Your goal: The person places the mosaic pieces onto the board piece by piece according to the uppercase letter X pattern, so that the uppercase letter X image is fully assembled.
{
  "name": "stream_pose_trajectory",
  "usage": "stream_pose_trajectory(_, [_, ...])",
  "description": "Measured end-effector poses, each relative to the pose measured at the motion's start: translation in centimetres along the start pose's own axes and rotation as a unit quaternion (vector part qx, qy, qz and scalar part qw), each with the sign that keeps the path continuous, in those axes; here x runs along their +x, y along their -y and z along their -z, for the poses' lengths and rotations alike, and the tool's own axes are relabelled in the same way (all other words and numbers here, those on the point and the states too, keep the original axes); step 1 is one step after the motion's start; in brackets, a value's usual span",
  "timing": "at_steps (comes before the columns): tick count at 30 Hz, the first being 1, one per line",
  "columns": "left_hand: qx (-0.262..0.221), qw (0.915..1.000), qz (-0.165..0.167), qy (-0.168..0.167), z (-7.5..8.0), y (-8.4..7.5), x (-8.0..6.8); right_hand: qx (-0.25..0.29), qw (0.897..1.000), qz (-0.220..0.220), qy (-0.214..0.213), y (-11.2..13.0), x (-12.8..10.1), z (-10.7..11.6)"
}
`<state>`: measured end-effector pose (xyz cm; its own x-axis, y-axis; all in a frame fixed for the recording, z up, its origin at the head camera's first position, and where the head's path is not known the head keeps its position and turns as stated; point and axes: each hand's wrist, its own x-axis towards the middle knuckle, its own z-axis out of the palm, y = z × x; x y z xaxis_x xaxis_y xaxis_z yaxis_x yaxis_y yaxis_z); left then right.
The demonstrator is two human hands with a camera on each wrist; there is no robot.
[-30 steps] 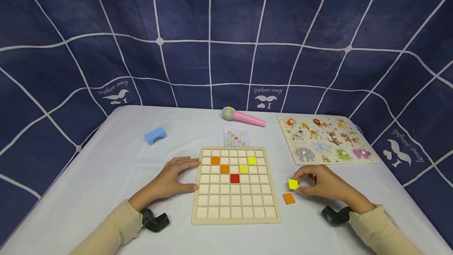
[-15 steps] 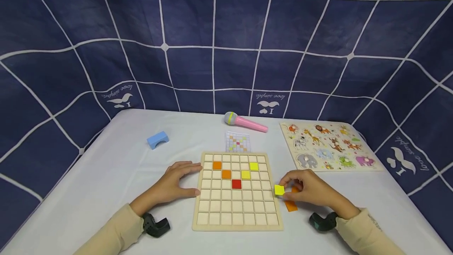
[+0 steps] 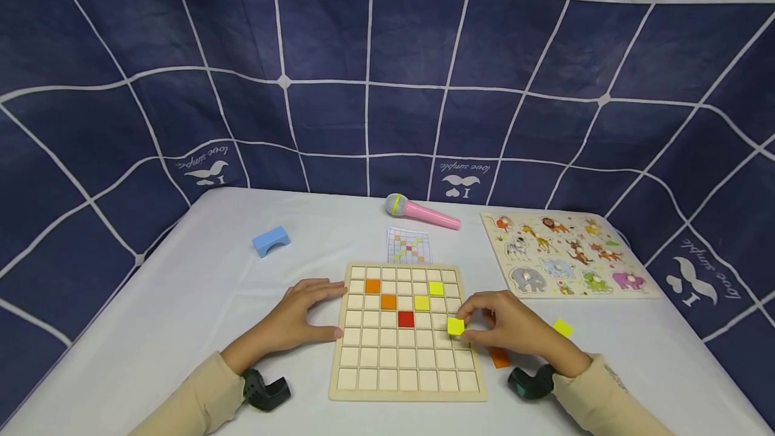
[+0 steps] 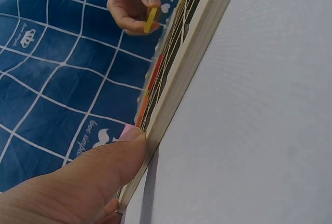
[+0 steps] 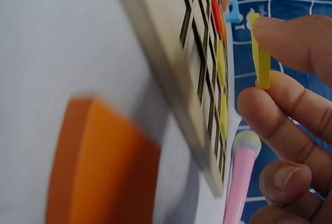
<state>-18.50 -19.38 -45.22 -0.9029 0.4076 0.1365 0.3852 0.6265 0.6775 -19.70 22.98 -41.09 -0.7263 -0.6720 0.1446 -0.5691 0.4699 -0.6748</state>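
Yellow tile pinched between thumb and fingertips of right hand, held over the right edge of the wooden grid board; left hand lies flat, fingers straight, its grip around nothing, thumb pressed to the board's left edge; orange tile and a second yellow tile lie on the counter right of the board; pink microphone beyond the board.

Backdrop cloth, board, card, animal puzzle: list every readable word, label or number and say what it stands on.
"I love simple": printed in white, upside down, under a bird on the backdrop cloth, and again under a heart and at the right edge.
Pattern card: coloured squares only, no text readable.
Animal puzzle: pictures only, any lettering too small to read.
Grid board: no text.
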Motion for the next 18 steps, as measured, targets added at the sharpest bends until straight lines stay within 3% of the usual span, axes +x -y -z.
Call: stream_pose_trajectory(18, [-0.008,1.0000,-0.002,-0.002,-0.1,0.0,-0.1,-0.001,1.000,-0.013,0.005,2.1,2.9,-2.7])
